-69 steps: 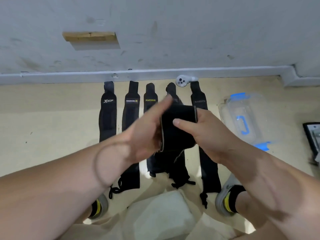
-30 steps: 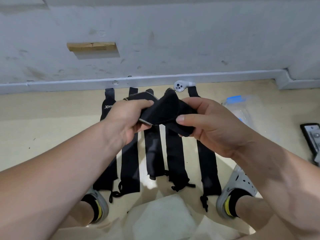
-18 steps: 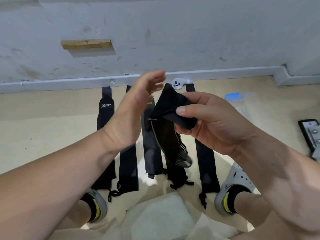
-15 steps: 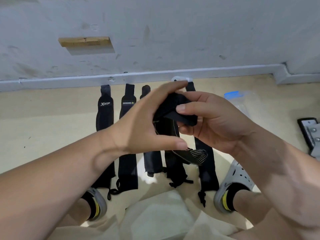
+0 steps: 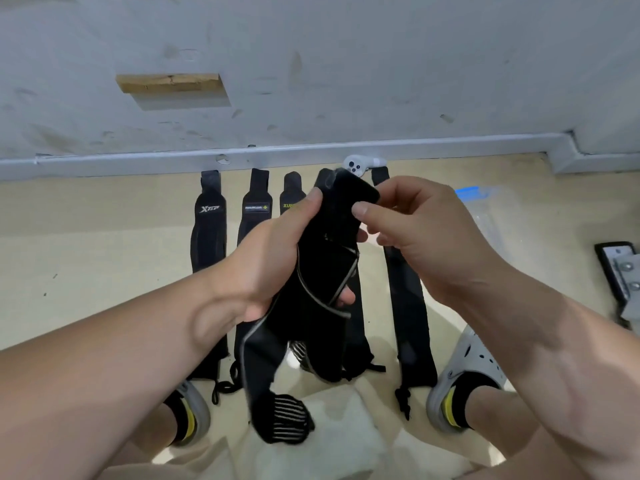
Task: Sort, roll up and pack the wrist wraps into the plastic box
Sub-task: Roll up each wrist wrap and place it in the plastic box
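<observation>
A black wrist wrap point(image 5: 322, 292) with a grey edge hangs unrolled in front of me, its striped end point(image 5: 285, 422) dangling low. My left hand point(image 5: 277, 258) grips the wrap around its middle. My right hand point(image 5: 415, 226) pinches its top end between thumb and fingers. Several other black wrist wraps lie flat in a row on the floor, among them one with an XTEP logo point(image 5: 207, 233), one with a label point(image 5: 254, 216) and one at the right point(image 5: 407, 306). The clear plastic box point(image 5: 488, 216) with a blue clip sits at the right, partly hidden by my right hand.
A grey wall with a skirting rail point(image 5: 138, 161) runs behind the row. A small white device point(image 5: 358, 165) lies by the rail. A black and metal object point(image 5: 620, 271) sits at the right edge. My feet in grey clogs point(image 5: 464, 368) flank the wraps.
The rolled wrap has come undone and now hangs long. My left hand went from open beside it to gripping its middle; my right hand still holds the top.
</observation>
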